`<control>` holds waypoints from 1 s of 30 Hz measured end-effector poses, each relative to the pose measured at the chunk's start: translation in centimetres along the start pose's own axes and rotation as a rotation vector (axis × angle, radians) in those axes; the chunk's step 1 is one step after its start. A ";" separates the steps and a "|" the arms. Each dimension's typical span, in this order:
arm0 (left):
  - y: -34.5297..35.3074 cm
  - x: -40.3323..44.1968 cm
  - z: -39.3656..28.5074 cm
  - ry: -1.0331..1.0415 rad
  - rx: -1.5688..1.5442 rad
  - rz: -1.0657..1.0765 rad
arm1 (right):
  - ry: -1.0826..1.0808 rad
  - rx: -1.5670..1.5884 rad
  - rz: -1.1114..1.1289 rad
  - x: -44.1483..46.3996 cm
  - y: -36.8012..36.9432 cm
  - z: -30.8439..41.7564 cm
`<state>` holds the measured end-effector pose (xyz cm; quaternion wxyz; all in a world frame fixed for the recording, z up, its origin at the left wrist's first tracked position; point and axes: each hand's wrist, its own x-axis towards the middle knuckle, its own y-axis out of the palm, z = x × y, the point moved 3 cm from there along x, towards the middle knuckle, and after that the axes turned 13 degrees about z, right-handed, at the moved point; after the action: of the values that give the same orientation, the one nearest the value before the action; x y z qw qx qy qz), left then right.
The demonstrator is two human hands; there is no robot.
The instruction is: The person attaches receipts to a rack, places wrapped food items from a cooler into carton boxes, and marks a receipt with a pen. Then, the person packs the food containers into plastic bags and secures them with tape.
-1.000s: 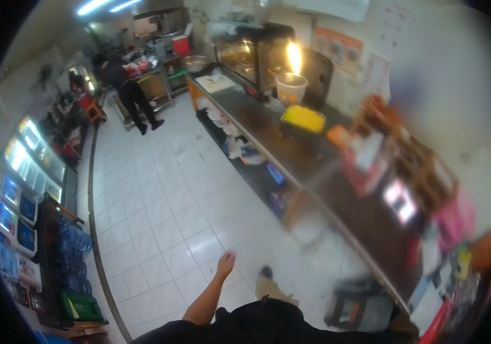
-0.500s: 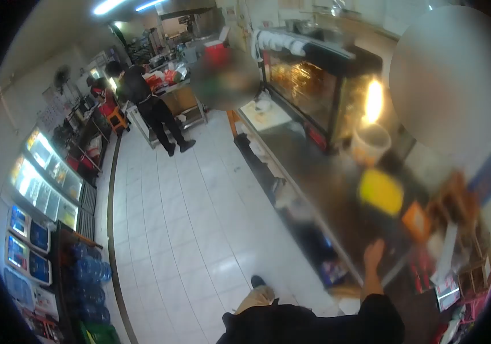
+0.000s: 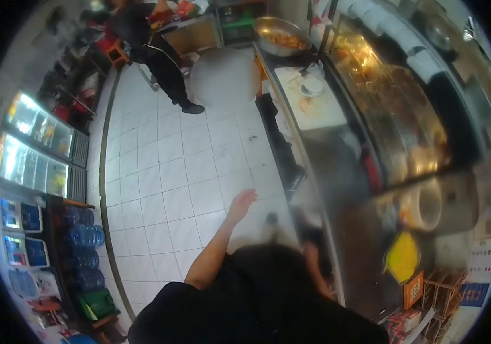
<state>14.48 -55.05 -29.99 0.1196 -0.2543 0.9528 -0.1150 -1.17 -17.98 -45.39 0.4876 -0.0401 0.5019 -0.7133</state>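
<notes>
Over the tiled floor, my left hand reaches forward with its fingers loosely extended and nothing in it. My right hand hangs low beside the counter edge, blurred, so its fingers cannot be made out. The dark counter runs along the right. On it are a white cutting board with a small white bowl, a glass display case with lit food inside, a white bucket and a yellow item.
A person in dark clothes stands at a far work table. A large metal bowl holds food at the counter's far end. Lit fridges, water bottles and a green container line the left. Wooden racks stand at lower right.
The view has moved forward along the counter, bringing the display case and cutting board closer. My right hand has dropped from over the counter to beside it. My left hand has come back into view.
</notes>
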 end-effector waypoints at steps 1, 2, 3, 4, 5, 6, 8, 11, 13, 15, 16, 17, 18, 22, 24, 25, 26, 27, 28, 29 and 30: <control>-1.4 0.9 0.2 -0.026 0.196 -0.050 | -0.137 0.050 0.003 3.1 -3.0 3.1; -4.5 0.6 4.9 -0.184 0.237 -0.055 | 0.046 0.051 0.112 8.0 -9.2 8.9; -7.3 -0.1 6.0 -0.269 0.076 -0.113 | 0.205 0.057 0.198 11.6 -13.7 13.5; -10.3 -0.5 7.8 -0.190 0.168 -0.149 | 0.086 -0.043 0.132 15.7 -13.8 13.6; -12.9 -1.4 10.6 -0.390 0.228 -0.235 | -0.025 -0.142 0.065 19.1 -13.5 13.6; -15.4 -2.2 16.0 -0.346 0.427 -0.177 | -0.033 -0.136 0.214 21.8 -15.6 15.7; -20.4 -1.6 18.0 -0.480 0.375 -0.295 | 0.015 -0.077 0.157 27.8 -16.4 18.4; -28.5 4.9 20.7 -0.426 0.497 -0.187 | 0.006 0.061 0.033 34.7 -15.7 21.6; -30.7 8.6 19.8 -0.365 0.490 -0.127 | -0.041 0.104 -0.161 37.4 -20.5 26.9; -34.1 16.2 15.6 -0.317 0.371 -0.008 | 0.005 0.111 -0.388 42.9 -28.0 31.6; -35.2 18.8 12.1 -0.211 0.345 0.012 | -0.052 0.116 -0.501 46.4 -30.5 31.5; -36.6 20.8 10.8 -0.192 0.356 0.023 | 0.053 -0.035 -0.531 50.6 -33.6 31.3; -37.7 23.2 10.4 -0.151 0.374 0.019 | 0.058 -0.260 -0.706 55.5 -35.8 30.2; -40.3 25.9 10.5 -0.157 0.453 0.034 | 0.099 -0.457 -0.668 67.9 -45.1 28.1; -41.7 22.9 13.8 -0.086 0.612 0.095 | 0.119 -0.555 -0.702 72.8 -47.5 25.2; -42.2 22.3 15.0 -0.054 0.761 0.119 | 0.152 -0.668 -0.739 74.3 -48.0 24.5; -42.2 22.0 14.5 -0.163 0.693 0.126 | 0.157 -0.653 -0.750 74.8 -48.4 24.3; -42.0 21.4 12.9 -0.266 0.620 0.138 | 0.200 -0.625 -0.628 74.8 -49.2 24.1; -42.1 21.7 11.5 -0.312 0.641 0.220 | 0.249 -0.600 -0.515 74.6 -50.2 24.0; -41.8 23.0 10.4 -0.341 0.657 0.301 | 0.171 -0.532 -0.780 73.5 -50.1 25.3; -41.1 25.2 8.6 -0.295 0.653 0.307 | 0.000 -0.579 -0.889 72.2 -49.7 27.3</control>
<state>14.55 -104.03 -30.86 0.3457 -0.0711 0.8656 -0.3552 -56.45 -88.53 -25.62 0.1072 -0.3819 0.6130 -0.6833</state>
